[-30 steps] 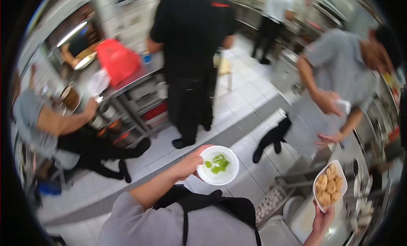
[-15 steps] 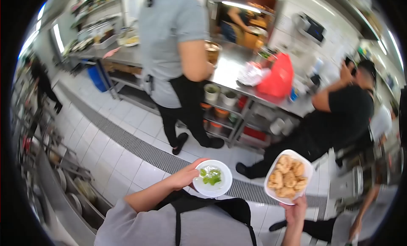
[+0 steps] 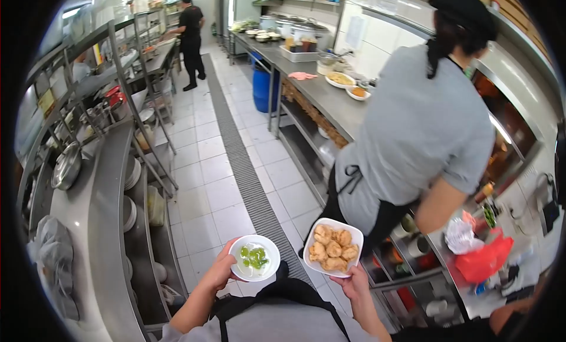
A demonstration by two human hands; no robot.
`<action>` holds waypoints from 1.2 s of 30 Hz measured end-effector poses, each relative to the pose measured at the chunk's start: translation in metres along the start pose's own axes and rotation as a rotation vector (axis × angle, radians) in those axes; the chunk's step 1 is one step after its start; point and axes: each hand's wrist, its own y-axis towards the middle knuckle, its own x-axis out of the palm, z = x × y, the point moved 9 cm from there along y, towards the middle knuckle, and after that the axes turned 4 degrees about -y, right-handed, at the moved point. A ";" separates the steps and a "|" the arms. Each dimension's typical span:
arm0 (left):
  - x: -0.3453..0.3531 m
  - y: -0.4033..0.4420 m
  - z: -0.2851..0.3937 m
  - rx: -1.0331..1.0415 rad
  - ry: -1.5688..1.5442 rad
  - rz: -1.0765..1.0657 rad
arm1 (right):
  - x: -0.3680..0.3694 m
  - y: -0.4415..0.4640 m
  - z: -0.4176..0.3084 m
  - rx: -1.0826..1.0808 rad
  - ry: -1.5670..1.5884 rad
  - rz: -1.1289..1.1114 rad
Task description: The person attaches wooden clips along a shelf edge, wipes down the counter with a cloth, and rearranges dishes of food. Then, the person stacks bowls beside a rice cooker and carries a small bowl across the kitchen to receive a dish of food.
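Observation:
My left hand [image 3: 223, 269] is closed on the rim of a round white bowl [image 3: 243, 273], which holds clear liquid with chopped green leaves [image 3: 254, 256]. In my right hand [image 3: 355, 283] is a white square-edged bowl [image 3: 355, 231] filled with several golden fried pieces [image 3: 333, 247]. Both bowls are held level in front of my apron [image 3: 295, 292], apart from each other. The fingers under the right bowl are partly hidden.
A person in a grey shirt [image 3: 407, 124] stands close on the right by a steel counter [image 3: 330, 97]. A drain grate [image 3: 239, 159] runs along the tiled floor. Steel shelving [image 3: 106, 183] lines the left. Another person [image 3: 190, 38] stands farther off. A red bag [image 3: 483, 259] lies at right.
My view has swung left along the aisle, so the grey-shirted person now appears farther right and closer. Both bowls stay in my hands and are closer together.

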 end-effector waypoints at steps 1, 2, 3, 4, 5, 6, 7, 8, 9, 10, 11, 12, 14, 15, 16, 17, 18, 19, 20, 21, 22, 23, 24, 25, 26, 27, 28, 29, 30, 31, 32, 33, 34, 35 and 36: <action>-0.014 0.010 0.005 0.027 -0.024 0.082 | 0.014 0.031 0.001 0.035 -0.033 -0.026; -0.023 0.023 0.010 0.036 -0.030 0.112 | 0.032 0.066 0.000 0.066 -0.071 -0.060; -0.032 0.031 0.017 0.066 -0.070 0.166 | 0.052 0.096 -0.002 0.104 -0.112 -0.085; -0.043 0.039 0.028 0.100 -0.103 0.223 | 0.071 0.132 -0.003 0.127 -0.116 -0.120; -0.053 0.036 0.033 0.111 -0.107 0.259 | 0.091 0.160 0.002 0.105 -0.056 -0.178; -0.059 0.041 0.039 0.122 -0.117 0.303 | 0.111 0.192 0.003 0.085 0.010 -0.232; -0.066 0.052 0.048 0.133 -0.129 0.339 | 0.132 0.228 -0.002 0.063 0.046 -0.238; -0.072 0.059 0.051 0.129 -0.135 0.364 | 0.150 0.258 -0.007 0.045 0.079 -0.231; -0.079 0.066 0.058 0.168 -0.153 0.389 | 0.164 0.290 -0.013 0.020 0.084 -0.230; -0.086 0.071 0.066 0.207 -0.166 0.413 | 0.179 0.321 -0.021 -0.007 0.091 -0.227; -0.090 0.077 0.071 0.199 -0.166 0.430 | 0.194 0.346 -0.031 -0.023 0.122 -0.214; -0.095 0.081 0.074 0.209 -0.185 0.451 | 0.207 0.365 -0.043 -0.047 0.152 -0.199; -0.104 0.100 0.084 0.205 -0.201 0.468 | 0.231 0.404 -0.071 -0.081 0.208 -0.173; -0.112 0.113 0.090 0.223 -0.229 0.493 | 0.235 0.431 -0.082 -0.097 0.224 -0.129; -0.120 0.125 0.095 0.237 -0.253 0.507 | 0.234 0.457 -0.093 -0.122 0.243 -0.078; -0.127 0.139 0.101 0.234 -0.260 0.501 | 0.237 0.477 -0.108 -0.155 0.246 -0.055; -0.133 0.154 0.107 0.229 -0.265 0.485 | 0.238 0.495 -0.124 -0.195 0.250 -0.026; -0.140 0.166 0.112 0.203 -0.267 0.508 | 0.235 0.509 -0.140 -0.258 0.254 0.019; -0.149 0.184 0.117 0.200 -0.248 0.494 | 0.234 0.523 -0.156 -0.320 0.259 0.063; -0.156 0.203 0.126 0.185 -0.232 0.480 | 0.229 0.537 -0.170 -0.332 0.271 0.154; -0.166 0.226 0.137 0.172 -0.216 0.469 | 0.221 0.559 -0.183 -0.357 0.288 0.187; -0.175 0.247 0.146 0.160 -0.199 0.433 | 0.210 0.582 -0.197 -0.371 0.288 0.188; -0.186 0.267 0.157 0.161 -0.183 0.411 | 0.200 0.602 -0.209 -0.386 0.285 0.191; -0.194 0.289 0.169 0.158 -0.174 0.390 | 0.186 0.609 -0.221 -0.420 0.311 0.281; -0.202 0.306 0.177 0.131 -0.174 0.358 | 0.172 0.612 -0.229 -0.439 0.307 0.318; -0.209 0.323 0.193 0.131 -0.164 0.343 | 0.154 0.615 -0.240 -0.457 0.335 0.412; -0.214 0.343 0.210 0.140 -0.148 0.328 | 0.138 0.621 -0.252 -0.477 0.372 0.500; -0.222 0.361 0.224 0.140 -0.152 0.315 | 0.125 0.626 -0.260 -0.493 0.383 0.523; -0.226 0.382 0.238 0.131 -0.142 0.286 | 0.107 0.627 -0.269 -0.518 0.376 0.584; -0.228 0.403 0.253 0.140 -0.149 0.252 | 0.089 0.625 -0.279 -0.542 0.367 0.650; -0.229 0.422 0.265 0.142 -0.155 0.220 | 0.075 0.623 -0.288 -0.558 0.373 0.681; -0.240 0.441 0.269 0.182 -0.107 0.159 | 0.059 0.617 -0.292 -0.595 0.379 0.720; -0.237 0.457 0.277 0.167 -0.092 0.134 | 0.043 0.616 -0.298 -0.627 0.389 0.754; -0.235 0.473 0.286 0.147 -0.090 0.135 | 0.030 0.619 -0.309 -0.679 0.339 0.737; -0.237 0.490 0.295 0.129 -0.088 0.140 | 0.015 0.624 -0.311 -0.686 0.357 0.759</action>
